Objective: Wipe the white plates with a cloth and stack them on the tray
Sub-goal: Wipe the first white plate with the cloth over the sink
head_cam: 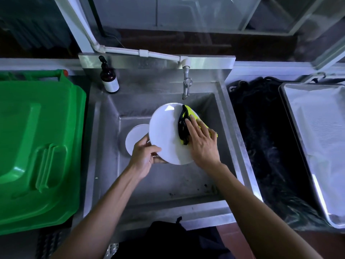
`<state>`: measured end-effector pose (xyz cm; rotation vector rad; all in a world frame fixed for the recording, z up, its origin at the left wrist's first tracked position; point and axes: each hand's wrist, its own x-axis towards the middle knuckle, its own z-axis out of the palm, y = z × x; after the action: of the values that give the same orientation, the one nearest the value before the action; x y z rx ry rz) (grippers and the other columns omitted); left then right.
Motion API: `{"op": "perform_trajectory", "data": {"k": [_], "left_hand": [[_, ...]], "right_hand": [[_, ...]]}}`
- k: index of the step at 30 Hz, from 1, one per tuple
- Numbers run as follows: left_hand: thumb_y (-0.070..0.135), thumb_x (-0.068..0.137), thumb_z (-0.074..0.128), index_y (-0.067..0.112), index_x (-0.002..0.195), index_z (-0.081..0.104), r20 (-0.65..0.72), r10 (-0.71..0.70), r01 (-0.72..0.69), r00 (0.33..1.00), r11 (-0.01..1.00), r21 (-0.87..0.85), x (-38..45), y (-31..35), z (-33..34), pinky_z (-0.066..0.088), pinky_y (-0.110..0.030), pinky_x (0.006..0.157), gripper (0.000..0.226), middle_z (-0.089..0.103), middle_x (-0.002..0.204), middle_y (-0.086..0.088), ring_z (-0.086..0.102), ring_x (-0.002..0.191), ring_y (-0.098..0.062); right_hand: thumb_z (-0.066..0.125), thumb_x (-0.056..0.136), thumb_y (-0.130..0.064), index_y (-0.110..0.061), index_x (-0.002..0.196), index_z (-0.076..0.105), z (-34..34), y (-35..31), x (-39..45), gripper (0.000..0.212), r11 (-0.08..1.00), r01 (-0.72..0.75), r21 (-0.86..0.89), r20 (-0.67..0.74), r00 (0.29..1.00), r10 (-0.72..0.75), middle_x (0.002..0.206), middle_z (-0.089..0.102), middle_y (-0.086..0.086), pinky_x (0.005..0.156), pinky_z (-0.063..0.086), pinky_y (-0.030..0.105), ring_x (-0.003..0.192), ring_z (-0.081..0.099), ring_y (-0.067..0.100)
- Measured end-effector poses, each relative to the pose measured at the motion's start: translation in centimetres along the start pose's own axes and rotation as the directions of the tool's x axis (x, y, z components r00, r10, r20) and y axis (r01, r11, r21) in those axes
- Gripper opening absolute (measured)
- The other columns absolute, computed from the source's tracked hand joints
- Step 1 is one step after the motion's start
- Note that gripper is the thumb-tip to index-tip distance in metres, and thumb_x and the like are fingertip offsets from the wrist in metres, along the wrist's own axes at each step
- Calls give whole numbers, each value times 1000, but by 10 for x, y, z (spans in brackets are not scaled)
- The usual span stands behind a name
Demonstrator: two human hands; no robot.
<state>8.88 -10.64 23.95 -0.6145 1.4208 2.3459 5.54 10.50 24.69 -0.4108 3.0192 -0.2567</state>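
Over the steel sink (104, 165), at the centre of the scene, both hands work on one white plate (164, 133). A tap (186, 85) stands at the far wall of the basin, and a brown pump bottle (109, 77) sits on the far left corner of the sink rim. A green bin lid (37, 146) fills the left side. To the right lies a dark mat (270, 146), and beyond it, at the far right, a metal tray (317, 146) lined with white sheet. Glass panels and a white pipe run along the far wall.

Left hand (143, 156): fingers curled round the near left edge of the plate, thumb on the upper face, holding the plate tilted above the basin.

Right hand (201, 141): fingers extended and flat, pressing a yellow and black cloth (184, 126) against the right part of the plate.

A second white plate (134, 137) lies on the sink floor, partly hidden beneath the held plate, on its left.
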Motion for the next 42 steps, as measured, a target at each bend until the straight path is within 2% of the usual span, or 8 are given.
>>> {"op": "perform_trajectory", "data": {"k": [3,8,12,16,24,32,37,42], "left_hand": [[-3,65,59,25,98,77,17,15,-15,1000,1000,-13,2,7,-1,59,-52,61,47,64,107,-12,65,82,-38],[-3,70,58,15,115,71,115,-33,29,993,999,35,3,9,-7,60,-50,65,50,66,112,-18,70,88,-37],[-3,72,56,14,117,69,190,-92,71,978,991,112,0,9,-2,59,-48,65,50,68,108,-19,68,88,-37],[-5,75,54,15,121,67,217,-100,78,971,991,107,-4,7,4,60,-52,70,52,70,111,-18,70,94,-38],[-2,70,60,21,114,73,104,-27,19,994,996,86,-12,-2,22,60,-49,69,51,69,108,-16,68,89,-35],[-4,67,61,16,118,70,-75,54,-50,996,998,45,-21,-8,39,61,-50,67,56,68,100,-11,65,87,-34],[-19,81,52,23,115,71,-120,125,-118,985,991,60,-22,-11,43,60,-53,66,57,70,108,-11,64,89,-38],[-12,75,55,23,119,71,-125,153,-148,980,988,45,-20,-11,47,59,-50,67,58,70,117,-18,68,91,-39]], "right_hand": [[38,97,-14,-25,160,15,4,-12,-18,68,1000,25,15,28,999,-26,167,2,-8,112,23,45,153,13,20],[47,83,-5,-23,160,14,1,-28,-30,85,982,183,53,56,981,-186,167,-3,-8,107,27,46,154,10,24],[45,95,-17,-19,159,21,-10,-32,-18,68,950,308,47,6,951,-308,167,9,-3,108,32,49,153,16,25],[44,92,-6,-22,160,14,-18,-23,3,76,931,365,-9,-10,931,-365,168,3,-5,113,27,48,154,10,23],[40,89,-2,-25,160,4,-25,-1,33,83,971,233,59,-56,972,-230,168,-8,-8,120,20,44,155,-3,15],[36,95,-5,-26,160,6,-13,10,29,74,981,59,186,-41,998,-52,168,-4,-8,121,14,43,155,-1,14],[38,97,-11,-27,160,11,-4,11,14,71,944,42,326,-12,999,-40,168,2,-8,122,13,46,155,2,14],[51,94,-14,-24,160,11,-1,-7,-2,78,907,74,415,10,996,-86,168,2,-5,120,19,51,155,4,18]]}}
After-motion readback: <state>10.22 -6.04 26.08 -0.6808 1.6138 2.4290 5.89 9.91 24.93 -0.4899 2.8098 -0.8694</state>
